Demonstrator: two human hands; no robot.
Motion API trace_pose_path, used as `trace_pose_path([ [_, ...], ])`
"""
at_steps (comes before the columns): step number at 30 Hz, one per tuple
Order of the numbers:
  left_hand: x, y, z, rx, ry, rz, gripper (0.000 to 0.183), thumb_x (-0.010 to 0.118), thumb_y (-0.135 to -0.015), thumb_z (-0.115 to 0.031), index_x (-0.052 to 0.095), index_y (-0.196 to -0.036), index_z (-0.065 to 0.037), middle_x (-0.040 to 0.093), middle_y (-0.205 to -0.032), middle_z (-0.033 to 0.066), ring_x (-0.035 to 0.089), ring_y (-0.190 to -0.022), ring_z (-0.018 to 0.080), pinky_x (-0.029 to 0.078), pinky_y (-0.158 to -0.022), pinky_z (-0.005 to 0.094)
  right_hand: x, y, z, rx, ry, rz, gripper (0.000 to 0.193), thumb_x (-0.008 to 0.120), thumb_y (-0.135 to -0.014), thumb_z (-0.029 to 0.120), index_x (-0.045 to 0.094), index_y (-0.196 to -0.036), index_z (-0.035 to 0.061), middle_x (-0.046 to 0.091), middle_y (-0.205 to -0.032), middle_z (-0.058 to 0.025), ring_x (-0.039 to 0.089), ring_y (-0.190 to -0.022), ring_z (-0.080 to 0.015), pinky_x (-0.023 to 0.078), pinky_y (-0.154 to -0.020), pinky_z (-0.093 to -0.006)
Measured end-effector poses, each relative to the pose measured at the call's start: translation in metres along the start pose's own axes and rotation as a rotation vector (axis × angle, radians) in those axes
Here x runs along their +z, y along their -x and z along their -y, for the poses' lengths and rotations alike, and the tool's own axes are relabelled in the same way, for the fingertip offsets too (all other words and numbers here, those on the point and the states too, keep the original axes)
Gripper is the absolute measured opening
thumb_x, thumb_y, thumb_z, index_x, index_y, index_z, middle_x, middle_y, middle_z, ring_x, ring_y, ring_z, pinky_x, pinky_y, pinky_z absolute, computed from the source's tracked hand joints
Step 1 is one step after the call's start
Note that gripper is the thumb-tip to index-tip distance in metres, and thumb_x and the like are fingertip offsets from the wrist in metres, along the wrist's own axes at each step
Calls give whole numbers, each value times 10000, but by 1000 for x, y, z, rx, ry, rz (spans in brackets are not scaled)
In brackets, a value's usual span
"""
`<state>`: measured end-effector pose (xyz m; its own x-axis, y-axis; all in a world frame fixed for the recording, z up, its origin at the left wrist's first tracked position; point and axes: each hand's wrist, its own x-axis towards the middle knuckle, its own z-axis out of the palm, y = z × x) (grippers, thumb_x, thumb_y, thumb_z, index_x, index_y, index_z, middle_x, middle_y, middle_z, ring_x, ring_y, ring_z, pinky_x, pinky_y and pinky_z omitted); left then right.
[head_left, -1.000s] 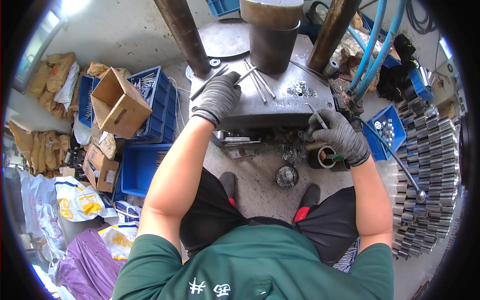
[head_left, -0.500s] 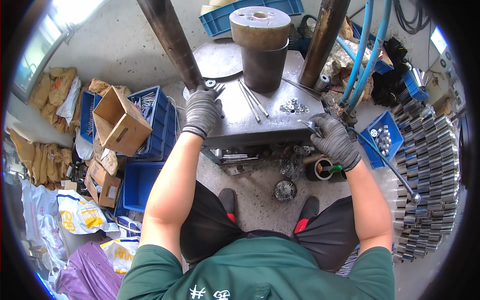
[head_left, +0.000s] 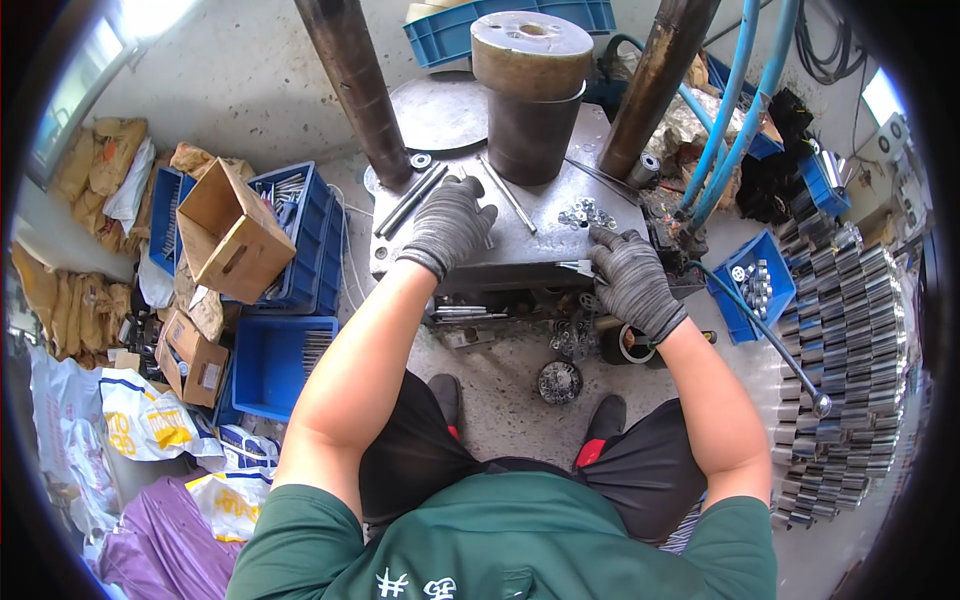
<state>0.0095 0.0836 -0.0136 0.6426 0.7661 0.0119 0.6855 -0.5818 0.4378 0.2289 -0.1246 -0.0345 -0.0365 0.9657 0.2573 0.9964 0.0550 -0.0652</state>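
My left hand (head_left: 450, 225), in a grey knit glove, is over the left part of a steel plate (head_left: 540, 230). Its fingers close on a thin metal rod (head_left: 489, 241), whose ends show past the glove. Left of it lie two thicker dark rods (head_left: 412, 200); to its right is another thin rod (head_left: 512, 200). At the plate's front right edge, my right hand (head_left: 637, 283), gloved alike, is closed around a small metal tool with a forked-looking tip (head_left: 578, 267); the rest of it is hidden. Small metal rings (head_left: 587, 213) lie just beyond the fingers.
A heavy steel cylinder (head_left: 530, 120) stands on the plate between two dark columns (head_left: 355, 95). Blue hoses (head_left: 745, 110) hang at right, near a blue bin of metal parts (head_left: 755, 285) and stacked metal tubes (head_left: 850, 370). Blue crates (head_left: 285, 355) and a cardboard box (head_left: 235, 235) are at left.
My left hand has moved right from the two dark rods onto a thin rod, now apart from the other thin one. My right hand has shifted left along the plate's edge with the tool.
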Motion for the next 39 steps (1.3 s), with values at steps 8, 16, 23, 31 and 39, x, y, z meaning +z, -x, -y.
trace_pose_path([
  [8, 0, -3, 22, -38, -53, -60, 616, 735, -876, -270, 561, -1425, -50, 719, -1164, 246, 696, -1116, 379, 541, -1011, 444, 14, -4, -1, 58, -50, -123, 303, 721, -726, 112, 717, -1027, 70, 711, -1129, -150, 648, -986, -378, 529, -890, -487],
  [16, -7, -13, 34, -196, 426, -164, 600, 738, -838, -165, 578, -1401, -36, 732, -961, 180, 723, -852, 248, 581, -822, 341, 25, -3, -1, 19, 17, -175, 213, 737, -720, 155, 653, -909, 101, 653, -891, -144, 631, -922, -371, 489, -818, -516],
  [23, -3, 22, 0, -192, 1917, 230, 515, 658, -906, -90, 514, -1392, 3, 709, -1058, 189, 740, -938, 303, 647, -804, 398, 28, -3, 4, 210, -346, -231, 200, 731, -761, 47, 666, -945, 90, 671, -883, -115, 647, -804, -293, 529, -764, -421],
  [31, 33, 69, -70, -246, 1612, 422, 338, 715, -922, -146, 597, -1220, -39, 668, -975, 68, 599, -653, 98, 504, -525, 214, 1, 1, 34, 531, -1519, -356, 214, 703, -857, -51, 662, -1037, 56, 667, -910, -26, 628, -780, -129, 545, -752, -290],
  [39, 68, 68, -69, -81, 1719, 388, 212, 719, -995, -228, 612, -1104, -80, 654, -863, 8, 586, -675, 87, 514, -606, 240, 3, -6, 55, 703, -1572, -492, 257, 722, -865, -47, 633, -1088, 42, 663, -960, -62, 679, -810, -169, 595, -751, -303],
])
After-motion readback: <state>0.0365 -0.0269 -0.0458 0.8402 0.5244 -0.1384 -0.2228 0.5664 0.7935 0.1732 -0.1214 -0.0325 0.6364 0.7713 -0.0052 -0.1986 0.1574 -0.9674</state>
